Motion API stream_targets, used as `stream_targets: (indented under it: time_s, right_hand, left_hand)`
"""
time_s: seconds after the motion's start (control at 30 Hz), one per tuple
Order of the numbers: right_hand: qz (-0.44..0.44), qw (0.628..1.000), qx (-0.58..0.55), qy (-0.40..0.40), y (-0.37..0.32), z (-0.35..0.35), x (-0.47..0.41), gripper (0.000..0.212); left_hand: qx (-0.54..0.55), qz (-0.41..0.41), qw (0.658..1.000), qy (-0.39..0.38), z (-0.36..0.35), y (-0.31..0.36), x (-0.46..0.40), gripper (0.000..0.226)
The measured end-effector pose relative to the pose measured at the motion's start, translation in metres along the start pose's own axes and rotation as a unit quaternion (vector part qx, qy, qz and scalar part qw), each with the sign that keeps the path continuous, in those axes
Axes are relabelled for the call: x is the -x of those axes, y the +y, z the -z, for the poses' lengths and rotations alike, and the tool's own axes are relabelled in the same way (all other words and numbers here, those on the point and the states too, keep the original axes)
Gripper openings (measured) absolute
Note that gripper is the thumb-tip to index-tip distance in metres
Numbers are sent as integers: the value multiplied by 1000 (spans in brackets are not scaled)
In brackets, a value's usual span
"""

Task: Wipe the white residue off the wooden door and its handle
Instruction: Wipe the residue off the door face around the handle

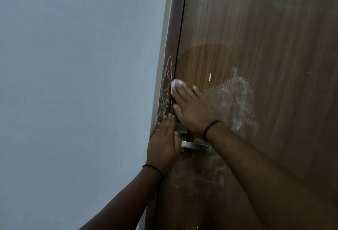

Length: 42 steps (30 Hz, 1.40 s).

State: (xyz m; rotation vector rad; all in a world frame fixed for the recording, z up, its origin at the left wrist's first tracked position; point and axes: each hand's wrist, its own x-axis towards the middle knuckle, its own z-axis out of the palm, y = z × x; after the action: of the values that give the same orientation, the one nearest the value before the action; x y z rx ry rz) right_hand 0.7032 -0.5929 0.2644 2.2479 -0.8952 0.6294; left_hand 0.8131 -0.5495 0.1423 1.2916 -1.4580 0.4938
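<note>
Wooden door (265,46) fills the right, white residue (236,99) at three o'clock of the right hand (193,109), whose flat fingers press one white wad (48,84)... Wooden door (265,46) carries three patches of white residue (236,99). One white wad (176,84) sits under the right hand (193,109), fingers flat. At seven o'clock, the left hand (162,141), fingers relaxed, partly hides the steel handle (196,146).
</note>
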Motion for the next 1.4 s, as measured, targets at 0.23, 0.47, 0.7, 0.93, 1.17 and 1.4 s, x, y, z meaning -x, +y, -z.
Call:
stream_targets:
  time_s: [0.23, 0.47, 0.7, 0.93, 1.17, 1.4]
  right_hand:
    - [-105, 994, -2, 38, 35, -14, 44, 65]
    - [-53, 999, 14, -1, 32, -15, 43, 68]
    - [-168, 984, -30, 55, 52, -15, 58, 64]
    - [-159, 984, -43, 64, 47, -22, 66, 61]
    - [-222, 967, -80, 100, 59, 1, 39, 63]
    - [-192, 977, -46, 77, 69, -3, 66, 60]
  left_hand:
    - [-32, -12, 999, -32, -3, -1, -2, 52]
    - [-78, -53, 993, -68, -4, 9, -26, 59]
    - [-82, -60, 992, -80, -13, 19, -32, 57]
    - [-109, -89, 987, -72, -14, 34, -58, 57]
    - [-136, -82, 985, -72, -18, 36, -62, 53]
    - [-142, -90, 983, -74, -14, 38, -64, 53]
